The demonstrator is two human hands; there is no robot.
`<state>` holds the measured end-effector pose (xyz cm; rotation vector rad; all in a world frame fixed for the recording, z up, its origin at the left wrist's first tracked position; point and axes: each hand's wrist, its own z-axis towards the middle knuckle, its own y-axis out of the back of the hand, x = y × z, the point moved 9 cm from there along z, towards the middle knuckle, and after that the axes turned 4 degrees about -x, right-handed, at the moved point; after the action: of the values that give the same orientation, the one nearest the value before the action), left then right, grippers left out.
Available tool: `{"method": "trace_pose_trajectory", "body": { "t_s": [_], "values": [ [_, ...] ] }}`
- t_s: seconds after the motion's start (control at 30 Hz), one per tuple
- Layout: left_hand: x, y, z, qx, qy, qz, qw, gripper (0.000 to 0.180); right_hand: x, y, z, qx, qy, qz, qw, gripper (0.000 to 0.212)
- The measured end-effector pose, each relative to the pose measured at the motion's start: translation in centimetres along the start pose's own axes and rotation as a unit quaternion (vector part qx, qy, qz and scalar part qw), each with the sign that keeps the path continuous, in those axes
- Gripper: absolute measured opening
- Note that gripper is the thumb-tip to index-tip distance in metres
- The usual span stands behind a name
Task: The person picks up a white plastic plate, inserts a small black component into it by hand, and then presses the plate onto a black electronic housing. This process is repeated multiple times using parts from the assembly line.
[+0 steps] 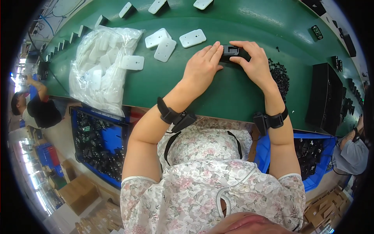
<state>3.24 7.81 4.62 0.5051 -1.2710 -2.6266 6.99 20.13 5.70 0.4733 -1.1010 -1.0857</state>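
Note:
Over the green bench, a small black plastic casing (230, 50) with a rectangular recess lies between my two hands. My right hand (256, 64) grips its right side, fingers along the far edge and thumb on the near edge. Stretched out nearly straight, the fingers of my left hand (200, 68) touch the casing's left end. The casing's underside is hidden. Left of my hands lie several loose white rounded plates (193, 38) with small holes. Beside my right wrist is a pile of small black parts (278, 76), and one small black piece (277, 49) sits apart from it.
A clear plastic bag (82, 84) of white plates stands at the left, one plate overhanging it. A row of plates on edge (126, 10) lines the far side. A black box (321, 97) stands right. Blue bins (111, 138) flank me; other people work at both sides.

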Motion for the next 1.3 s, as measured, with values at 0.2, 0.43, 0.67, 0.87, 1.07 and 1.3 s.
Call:
{"method": "trace_pose_trajectory", "body": {
  "t_s": [0.2,0.43,0.67,0.87,1.07,1.3],
  "values": [
    [1.2,-1.2,2.8,0.050,0.040,0.020,0.998,0.048,-0.1,0.0,0.2,-0.024,0.001,0.144,0.989,0.047],
    [2.0,-2.5,4.4,0.099,0.286,-0.487,0.819,0.033,-2.2,1.2,-0.1,-0.042,-0.111,0.374,0.920,0.038],
    [-0.5,-4.9,6.5,0.129,0.279,-0.512,0.802,0.031,-5.0,3.3,-0.4,-0.121,-0.155,0.362,0.911,0.038],
    [0.2,-6.9,10.4,0.084,0.251,-0.474,0.840,0.025,-7.7,6.7,-0.8,-0.234,-0.173,0.288,0.913,0.037],
    [8.6,-13.6,15.5,0.110,0.374,-0.427,0.816,0.035,-12.4,8.3,-2.9,-0.178,-0.256,-0.089,0.946,0.023],
    [10.1,-15.4,17.4,0.181,0.397,-0.401,0.806,0.040,-13.0,6.6,-2.9,-0.117,-0.248,-0.104,0.956,0.014]
  ]
}}
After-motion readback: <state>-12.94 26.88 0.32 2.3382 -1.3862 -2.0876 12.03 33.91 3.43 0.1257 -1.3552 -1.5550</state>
